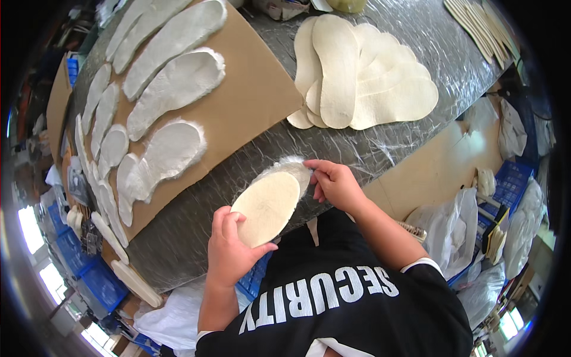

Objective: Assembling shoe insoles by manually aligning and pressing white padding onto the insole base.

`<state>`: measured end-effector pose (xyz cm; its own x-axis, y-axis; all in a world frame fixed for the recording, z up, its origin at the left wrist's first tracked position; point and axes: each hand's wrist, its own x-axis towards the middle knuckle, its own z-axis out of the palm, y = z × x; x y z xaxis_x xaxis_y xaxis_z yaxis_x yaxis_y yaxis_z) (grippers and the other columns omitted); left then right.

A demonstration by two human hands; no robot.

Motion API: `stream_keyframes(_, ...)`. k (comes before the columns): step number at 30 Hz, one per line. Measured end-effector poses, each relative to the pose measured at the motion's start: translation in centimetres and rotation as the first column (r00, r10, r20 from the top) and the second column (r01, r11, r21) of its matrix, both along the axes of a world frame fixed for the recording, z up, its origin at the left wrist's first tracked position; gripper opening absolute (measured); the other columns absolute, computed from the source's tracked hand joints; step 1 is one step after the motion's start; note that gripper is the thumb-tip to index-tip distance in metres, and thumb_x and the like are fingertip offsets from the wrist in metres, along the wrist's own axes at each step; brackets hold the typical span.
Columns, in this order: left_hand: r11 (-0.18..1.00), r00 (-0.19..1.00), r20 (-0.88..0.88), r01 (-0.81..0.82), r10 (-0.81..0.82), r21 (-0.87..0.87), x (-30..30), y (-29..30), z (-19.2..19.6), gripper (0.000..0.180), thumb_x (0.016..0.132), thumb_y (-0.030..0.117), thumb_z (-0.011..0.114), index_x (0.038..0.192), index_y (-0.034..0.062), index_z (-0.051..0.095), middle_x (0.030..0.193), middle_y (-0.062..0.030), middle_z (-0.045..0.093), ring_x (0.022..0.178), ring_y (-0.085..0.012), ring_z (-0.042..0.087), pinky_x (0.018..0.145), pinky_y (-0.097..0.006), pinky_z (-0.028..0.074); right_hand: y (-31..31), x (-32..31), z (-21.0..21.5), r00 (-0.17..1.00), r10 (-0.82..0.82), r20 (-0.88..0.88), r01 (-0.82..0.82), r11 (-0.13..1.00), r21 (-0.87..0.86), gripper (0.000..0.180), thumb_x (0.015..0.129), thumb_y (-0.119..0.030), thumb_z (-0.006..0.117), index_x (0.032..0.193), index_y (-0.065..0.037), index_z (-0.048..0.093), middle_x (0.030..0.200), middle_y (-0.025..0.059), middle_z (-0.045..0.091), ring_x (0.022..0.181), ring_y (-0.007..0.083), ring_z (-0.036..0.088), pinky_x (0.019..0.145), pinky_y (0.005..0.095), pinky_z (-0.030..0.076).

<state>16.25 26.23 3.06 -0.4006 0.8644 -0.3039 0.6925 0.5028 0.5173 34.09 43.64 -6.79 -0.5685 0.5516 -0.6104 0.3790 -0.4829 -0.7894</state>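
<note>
The left hand [229, 241] holds the pad [267, 209] by one end; the right hand [336, 184] pinches fluff [301, 174] behind it, by the near edge of the bench [184, 238].

A film-covered dark table [229, 172] carries brown board [256, 89] and cream insoles [364, 77].

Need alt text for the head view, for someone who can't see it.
The left hand holds a cream oval pad; the right hand touches fuzzy whitish material behind it. Beyond, cream insole shapes lie fanned on a dark table, white fuzzy-edged pieces on brown board at left.
</note>
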Motion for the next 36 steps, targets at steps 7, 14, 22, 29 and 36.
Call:
stream_keyframes(7, 0.996, 0.987, -0.137, 0.086, -0.081, 0.026, 0.7, 0.5, -2.5, 0.079, 0.050, 0.041, 0.090, 0.106, 0.0034, 0.050, 0.123, -0.0183, 0.047, 0.109, -0.0385, 0.052, 0.090, -0.045, 0.046, 0.4, 0.4, 0.8, 0.999, 0.050, -0.016, -0.052, 0.977, -0.207, 0.038, 0.096, -0.004, 0.039, 0.132, -0.001, 0.053, 0.079, 0.0058, 0.058, 0.056, 0.0118, 0.058, 0.051, 0.0262, 0.050)
stream_keyframes(14, 0.984, 0.966, -0.204, 0.172, -0.158, 0.055, 0.8, 1.2, -3.7, 0.076, 0.053, 0.046, 0.088, 0.105, 0.0037, 0.052, 0.121, -0.0169, 0.046, 0.107, -0.0372, 0.053, 0.086, -0.044, 0.048, 0.9, 0.8, 0.5, 0.997, 0.027, -0.069, -0.048, 0.941, -0.334, 0.038, 0.098, -0.008, 0.037, 0.132, -0.001, 0.053, 0.078, 0.0051, 0.058, 0.055, 0.0115, 0.057, 0.051, 0.0264, 0.050)
stream_keyframes(22, 0.985, 0.964, -0.210, 0.172, -0.162, 0.028, 1.1, 1.5, -3.9, 0.076, 0.055, 0.047, 0.087, 0.106, 0.0041, 0.051, 0.121, -0.0171, 0.046, 0.107, -0.0377, 0.052, 0.088, -0.045, 0.047, 0.9, 1.0, 0.5, 0.993, 0.041, -0.113, -0.075, 0.946, -0.315, 0.039, 0.095, -0.002, 0.039, 0.131, -0.002, 0.055, 0.078, 0.0060, 0.058, 0.055, 0.0112, 0.057, 0.049, 0.0259, 0.048)
stream_keyframes(29, 0.988, 0.968, -0.197, 0.156, -0.154, -0.004, 1.3, 1.5, -3.9, 0.077, 0.054, 0.045, 0.089, 0.107, 0.0048, 0.051, 0.122, -0.0173, 0.045, 0.108, -0.0380, 0.052, 0.089, -0.045, 0.046, 0.9, 1.1, 0.4, 0.989, 0.057, -0.134, -0.093, 0.958, -0.272, 0.039, 0.095, -0.003, 0.039, 0.131, -0.002, 0.055, 0.078, 0.0065, 0.058, 0.054, 0.0119, 0.058, 0.048, 0.0263, 0.047)
stream_keyframes(36, 0.990, 0.970, -0.198, 0.142, -0.142, -0.018, 1.4, 1.7, -3.8, 0.076, 0.053, 0.042, 0.090, 0.106, 0.0048, 0.051, 0.123, -0.0173, 0.045, 0.109, -0.0384, 0.051, 0.089, -0.046, 0.046, 0.6, 0.9, 0.0, 0.985, 0.047, -0.166, -0.083, 0.971, -0.222, 0.042, 0.090, -0.001, 0.038, 0.129, 0.003, 0.054, 0.075, 0.0110, 0.062, 0.053, 0.0164, 0.061, 0.047, 0.0305, 0.048)
